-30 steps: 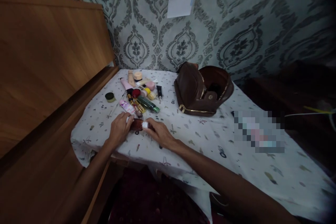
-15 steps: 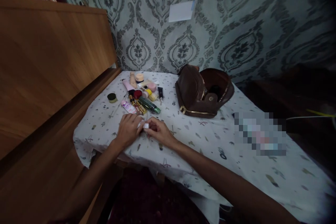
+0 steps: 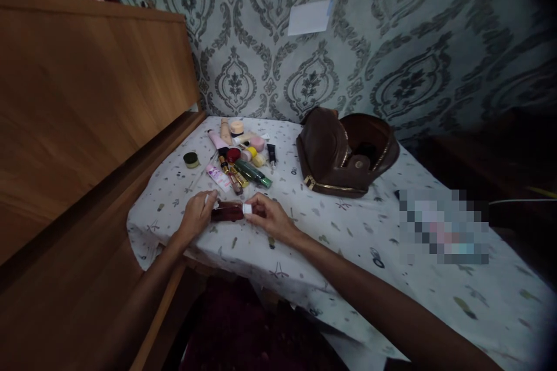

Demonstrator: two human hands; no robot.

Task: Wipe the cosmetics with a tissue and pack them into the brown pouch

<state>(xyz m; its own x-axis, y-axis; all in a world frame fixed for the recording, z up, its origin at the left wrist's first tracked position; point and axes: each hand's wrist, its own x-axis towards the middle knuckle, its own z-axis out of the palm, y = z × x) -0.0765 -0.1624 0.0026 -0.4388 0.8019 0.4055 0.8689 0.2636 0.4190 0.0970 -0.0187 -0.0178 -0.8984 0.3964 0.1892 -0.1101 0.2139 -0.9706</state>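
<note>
A dark red-brown bottle (image 3: 227, 211) with a white cap (image 3: 247, 208) lies sideways between my hands, just above or on the near part of the cloth; I cannot tell which. My left hand (image 3: 199, 211) is closed on its left end, where something small and white shows by the fingers. My right hand (image 3: 268, 215) pinches the cap end. Beyond the hands sits a cluster of cosmetics: a green bottle (image 3: 253, 173), a pink-and-white tube (image 3: 218, 177), a red round jar (image 3: 234, 155) and a black tube (image 3: 272, 155).
An unzipped brown bag (image 3: 331, 156) stands at the back right of the cloth-covered table (image 3: 304, 255). A dark-lidded jar (image 3: 191, 160) sits apart at the left. A wooden cabinet (image 3: 96, 81) borders the left side. A blurred-out item (image 3: 444, 226) lies at the right.
My left hand has moved left, away from my right, and the bottle's red-brown body now shows between them. The view has shifted slightly.
</note>
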